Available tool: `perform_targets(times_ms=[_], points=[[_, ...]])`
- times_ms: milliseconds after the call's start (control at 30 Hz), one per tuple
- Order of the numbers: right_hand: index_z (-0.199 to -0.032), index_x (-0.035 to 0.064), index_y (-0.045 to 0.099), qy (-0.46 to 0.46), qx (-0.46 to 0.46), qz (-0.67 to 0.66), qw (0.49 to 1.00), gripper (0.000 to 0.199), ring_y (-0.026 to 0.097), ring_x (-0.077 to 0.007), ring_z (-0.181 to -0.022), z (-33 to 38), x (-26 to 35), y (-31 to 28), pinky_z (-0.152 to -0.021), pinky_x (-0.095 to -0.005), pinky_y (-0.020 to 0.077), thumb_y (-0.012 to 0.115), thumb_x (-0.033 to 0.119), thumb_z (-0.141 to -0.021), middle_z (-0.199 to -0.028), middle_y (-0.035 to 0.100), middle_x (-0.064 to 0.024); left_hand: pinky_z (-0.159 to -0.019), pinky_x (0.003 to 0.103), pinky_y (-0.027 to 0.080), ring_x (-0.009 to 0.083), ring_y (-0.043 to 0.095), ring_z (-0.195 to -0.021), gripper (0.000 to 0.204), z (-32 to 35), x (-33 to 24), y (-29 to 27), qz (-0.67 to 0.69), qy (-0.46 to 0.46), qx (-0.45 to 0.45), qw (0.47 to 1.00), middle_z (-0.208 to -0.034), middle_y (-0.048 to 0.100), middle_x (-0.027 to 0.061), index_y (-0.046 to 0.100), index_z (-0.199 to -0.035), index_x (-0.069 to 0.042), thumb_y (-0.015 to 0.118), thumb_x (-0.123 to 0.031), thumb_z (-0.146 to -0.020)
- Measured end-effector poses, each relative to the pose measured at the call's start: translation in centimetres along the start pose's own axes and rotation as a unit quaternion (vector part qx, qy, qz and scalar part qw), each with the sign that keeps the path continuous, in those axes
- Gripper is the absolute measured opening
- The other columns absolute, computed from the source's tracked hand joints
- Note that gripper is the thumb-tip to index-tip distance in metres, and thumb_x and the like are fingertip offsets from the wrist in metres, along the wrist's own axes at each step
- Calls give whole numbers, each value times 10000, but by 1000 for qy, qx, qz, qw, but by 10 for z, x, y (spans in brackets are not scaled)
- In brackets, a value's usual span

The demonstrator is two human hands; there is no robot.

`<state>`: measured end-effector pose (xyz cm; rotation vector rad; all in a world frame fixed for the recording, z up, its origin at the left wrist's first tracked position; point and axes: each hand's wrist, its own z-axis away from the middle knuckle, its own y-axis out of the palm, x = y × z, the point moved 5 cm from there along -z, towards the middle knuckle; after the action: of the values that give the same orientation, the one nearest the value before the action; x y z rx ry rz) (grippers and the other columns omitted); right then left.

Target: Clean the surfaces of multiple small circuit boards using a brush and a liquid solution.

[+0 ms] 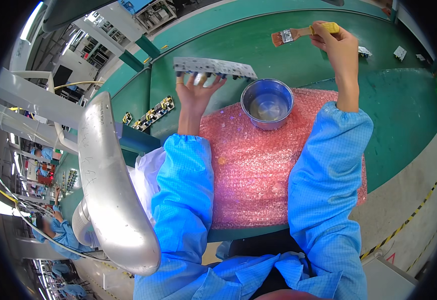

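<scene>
My left hand (pixel 196 94) is raised over the bench and grips a circuit board (pixel 213 65) from below, its pale flat side up and dark components hanging underneath. A paintbrush (pixel 298 34) with a yellow-wrapped handle and reddish bristles sits in my right hand (pixel 334 40), held level and pointing left, apart from the board. Between my hands stands a round metal bowl (pixel 267 104) with clear liquid in it. The bowl rests on a sheet of pink bubble wrap (pixel 253 170) spread over the near bench.
Populated circuit boards (pixel 153 113) lie on the green bench (pixel 218 35) at left; small pale pieces (pixel 400 53) lie at far right. A silvery fume hood (pixel 113 185) on a flexible duct stands close by my left arm, near a white plastic bag (pixel 146 180). Co-workers (pixel 61 232) sit further left.
</scene>
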<state>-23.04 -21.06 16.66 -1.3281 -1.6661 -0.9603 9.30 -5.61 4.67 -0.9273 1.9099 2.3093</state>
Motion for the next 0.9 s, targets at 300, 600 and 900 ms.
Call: perform_targets(times_ms=[300,600,900], points=[[-1061,-33,683,-16,25,21,999,272,684,-163,-863,1,3,7,-796,-256,571,681,185,-898,-945,676,-84,-899,414,517,323,624,-1065,248,-22,-51,-66,-597,130,-103,785,-1100,647,217,653,-1102,30,562,-108,-918],[-1066,-22,687,-39,39,71,996,268,684,-156,-865,4,12,9,-790,-249,567,673,189,-902,-938,679,-82,-1039,591,272,537,335,-1255,615,10,-75,-51,-887,48,-328,320,-1368,360,359,469,-1312,-50,607,-386,-815],[-1041,-9,696,-32,54,86,994,250,664,-134,-842,6,11,12,-796,-240,559,677,193,-895,-924,676,-71,-1035,593,273,535,330,-1253,684,9,-81,-61,-886,59,-318,333,-1347,359,382,440,-1300,-46,626,-473,-799]])
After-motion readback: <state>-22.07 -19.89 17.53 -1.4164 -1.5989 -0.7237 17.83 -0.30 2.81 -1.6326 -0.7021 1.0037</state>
